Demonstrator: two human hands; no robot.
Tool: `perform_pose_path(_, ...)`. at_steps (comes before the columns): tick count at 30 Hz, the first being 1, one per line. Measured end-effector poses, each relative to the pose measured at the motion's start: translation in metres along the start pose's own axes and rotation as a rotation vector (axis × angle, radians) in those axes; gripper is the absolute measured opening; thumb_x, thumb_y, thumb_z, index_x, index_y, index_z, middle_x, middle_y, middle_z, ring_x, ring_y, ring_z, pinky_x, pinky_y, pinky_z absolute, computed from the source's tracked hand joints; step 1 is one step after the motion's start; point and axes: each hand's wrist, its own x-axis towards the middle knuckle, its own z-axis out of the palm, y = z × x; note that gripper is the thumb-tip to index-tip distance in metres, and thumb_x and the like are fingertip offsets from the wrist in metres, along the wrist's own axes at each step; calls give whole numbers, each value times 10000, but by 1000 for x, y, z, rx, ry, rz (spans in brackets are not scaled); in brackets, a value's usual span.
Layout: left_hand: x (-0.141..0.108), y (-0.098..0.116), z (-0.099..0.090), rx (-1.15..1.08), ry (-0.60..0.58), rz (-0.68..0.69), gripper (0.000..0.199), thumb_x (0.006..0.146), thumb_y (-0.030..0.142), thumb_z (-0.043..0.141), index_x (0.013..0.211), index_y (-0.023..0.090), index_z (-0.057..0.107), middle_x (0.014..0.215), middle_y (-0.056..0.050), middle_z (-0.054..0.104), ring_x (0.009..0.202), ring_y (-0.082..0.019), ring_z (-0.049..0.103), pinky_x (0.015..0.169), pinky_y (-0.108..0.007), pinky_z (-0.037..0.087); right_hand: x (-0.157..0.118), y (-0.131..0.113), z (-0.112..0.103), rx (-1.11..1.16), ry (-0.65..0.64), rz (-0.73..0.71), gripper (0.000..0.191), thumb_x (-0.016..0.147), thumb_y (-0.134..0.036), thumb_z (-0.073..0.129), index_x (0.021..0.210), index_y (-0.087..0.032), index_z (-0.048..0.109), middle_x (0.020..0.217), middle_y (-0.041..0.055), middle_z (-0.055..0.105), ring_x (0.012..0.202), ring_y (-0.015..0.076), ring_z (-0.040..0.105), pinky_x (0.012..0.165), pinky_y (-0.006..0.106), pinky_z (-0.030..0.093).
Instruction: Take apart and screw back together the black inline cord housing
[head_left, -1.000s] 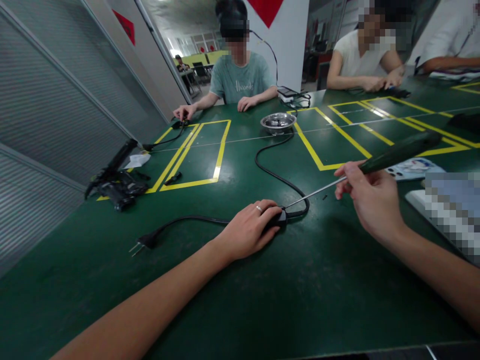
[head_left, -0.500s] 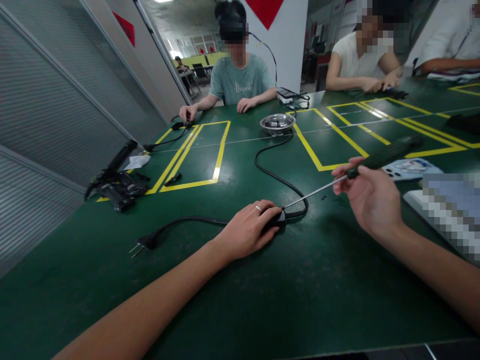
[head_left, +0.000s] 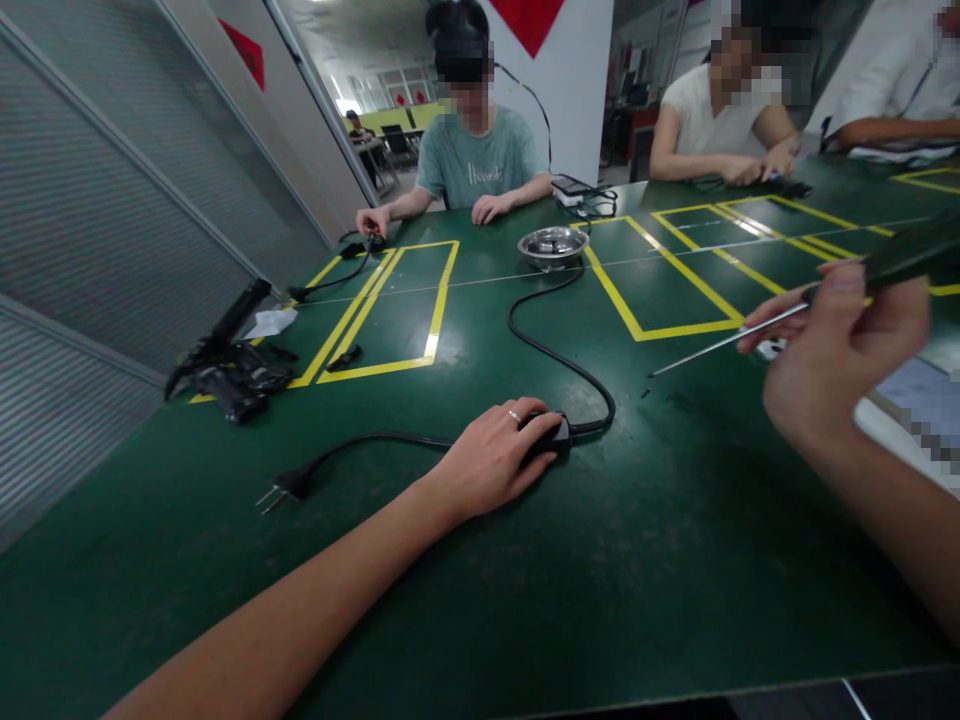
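Observation:
My left hand [head_left: 499,455] is closed over a small black device [head_left: 553,436] on the green table, its fingers covering much of it. A black cord runs from each end of the device; the left one ends in a two-pin plug [head_left: 294,486]. My right hand [head_left: 840,350] grips a screwdriver [head_left: 765,325] with a dark green handle. The screwdriver's thin shaft points left and down, its tip close above a tiny dark screw [head_left: 645,393] on the table, apart from the device.
Beyond the device stands a metal bowl [head_left: 553,247] with small things in it. Black tools and bags [head_left: 232,375] lie at the left. A small black part [head_left: 345,358] lies by yellow tape. At the right edge is a pale object [head_left: 911,440]. Several people sit across the table.
My right hand has moved right, and the screwdriver's tip has left the device and now hovers near the tiny screw. My left hand has stayed on the device.

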Motion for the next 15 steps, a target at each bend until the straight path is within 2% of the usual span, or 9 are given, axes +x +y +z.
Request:
perform_pose_path(2,-3,-2,-6,59,46,-17,352,947,406,464,1211,174,480,1247,-128,526,1056,-257,560,896,-434,480,0,4,-3,-76,-27,-95,96,904,-338,535,924,-244,541,646,-44,539,465,101,577,344,232,407)
perform_pose_path(4,-7,-7,-14,82,82,-41,318,939,430,473,1115,168,508,1228,-128,533,1048,-261,560,893,-438,471,-4,8,-4,-122,-81,-119,123,906,-344,534,949,-229,535,645,-49,532,451,95,571,328,228,389)
perform_pose_path(6,-11,-14,-21,38,45,-47,308,927,449,492,1067,176,511,1201,-116,546,1027,-248,567,892,-427,469,-10,10,-4,-142,-137,-83,140,902,-352,541,951,-220,534,603,-57,524,434,104,562,323,236,385)
perform_pose_path(10,-15,-27,-23,-149,-97,-80,390,867,479,591,1122,204,483,1084,-69,590,937,-212,587,821,-367,492,-17,6,-3,-121,-165,47,126,897,-366,558,938,-247,561,557,-52,539,453,128,563,369,269,402)
perform_pose_path(15,-15,-31,-12,-295,-74,-179,398,846,447,636,1140,221,492,1100,-60,586,916,-194,586,807,-348,488,-18,-3,-2,79,-133,218,105,893,-362,521,889,-264,559,556,-34,580,472,154,572,423,304,428)
